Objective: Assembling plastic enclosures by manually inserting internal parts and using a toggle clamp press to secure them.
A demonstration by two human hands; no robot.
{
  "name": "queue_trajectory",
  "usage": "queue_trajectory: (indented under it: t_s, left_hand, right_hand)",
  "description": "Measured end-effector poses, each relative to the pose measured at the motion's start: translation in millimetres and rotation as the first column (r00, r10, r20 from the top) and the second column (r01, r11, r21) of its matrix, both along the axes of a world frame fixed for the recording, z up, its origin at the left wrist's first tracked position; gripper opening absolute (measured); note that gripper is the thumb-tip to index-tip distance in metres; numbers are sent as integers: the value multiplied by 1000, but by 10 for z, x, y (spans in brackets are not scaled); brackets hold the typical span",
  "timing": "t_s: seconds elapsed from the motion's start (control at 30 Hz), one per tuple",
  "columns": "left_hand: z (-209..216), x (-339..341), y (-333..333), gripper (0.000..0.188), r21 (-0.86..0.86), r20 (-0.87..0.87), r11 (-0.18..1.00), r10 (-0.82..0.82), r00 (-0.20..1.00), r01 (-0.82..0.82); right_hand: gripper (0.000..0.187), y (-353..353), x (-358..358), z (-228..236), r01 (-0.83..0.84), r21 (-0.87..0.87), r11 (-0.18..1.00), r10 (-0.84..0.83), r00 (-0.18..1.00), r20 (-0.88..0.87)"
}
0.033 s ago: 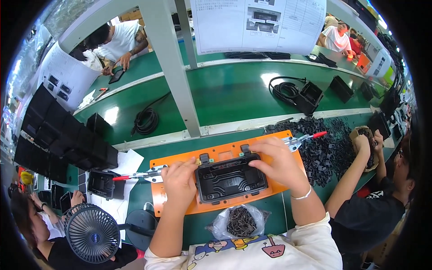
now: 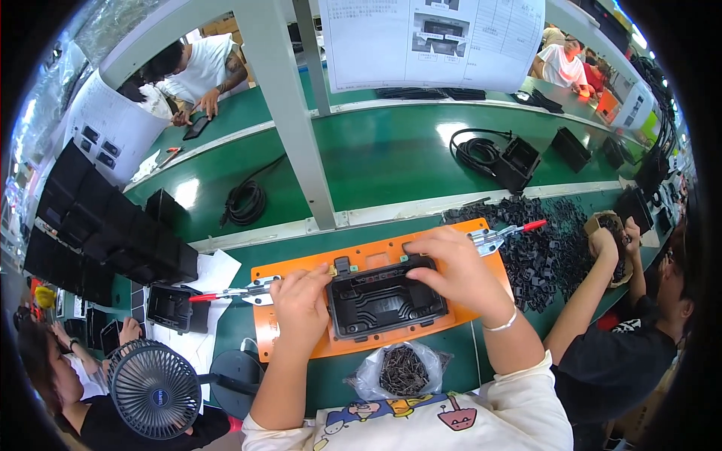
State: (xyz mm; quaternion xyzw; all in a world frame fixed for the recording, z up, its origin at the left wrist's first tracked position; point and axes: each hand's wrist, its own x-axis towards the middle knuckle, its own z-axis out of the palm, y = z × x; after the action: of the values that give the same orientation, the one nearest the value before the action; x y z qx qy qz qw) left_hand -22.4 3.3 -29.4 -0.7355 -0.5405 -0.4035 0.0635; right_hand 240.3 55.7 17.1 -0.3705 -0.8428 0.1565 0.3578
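Note:
A black plastic box [image 2: 387,307], its inside facing up, lies in an orange fixture plate [image 2: 278,331]. My left hand [image 2: 301,304] is closed over the box's left edge, its fingertips beside the upright black clip [image 2: 342,264] on the far rim. With my right hand [image 2: 451,267] I grip at the far right corner. Its fingers cover the second clip there, and the thumb reaches over the far wall. Red-handled toggle clamps [image 2: 226,295] flank the plate. Nearest my body sits a clear bag of small dark metal pieces [image 2: 404,372].
A heap of small black clips [image 2: 538,263] covers the bench at right, beside a co-worker's arm [image 2: 583,301]. Stacked black boxes [image 2: 113,218] and a desk fan [image 2: 156,391] stand at left. A metal post [image 2: 289,113] rises beyond the fixture. Coiled cables [image 2: 244,203] lie behind it.
My right hand has shifted slightly left, and its fingers now cover the right clip, which showed before. The left hand and the box look the same.

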Motion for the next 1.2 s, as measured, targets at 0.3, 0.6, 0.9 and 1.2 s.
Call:
queue_trajectory:
  t_s: [0.3,0.6,0.9,1.2]
  left_hand:
    - [-168,-585,-188,30,-53,954,951,138,266,-305]
    - [-403,-1569,-191,38,-300,835,913,110,-539,-278]
    - [8,-1382,74,33,-149,959,890,25,-281,-431]
    - [388,-1228,118,41,32,967,937,58,247,-348]
  right_hand:
    - [26,576,-935,-24,-140,-324,935,238,929,284]
    - [22,761,-1152,1,-170,-477,862,361,867,344]
    - [23,822,-1250,-26,-137,-452,881,392,746,538]
    - [18,794,-1226,15,-135,-496,858,393,794,464]
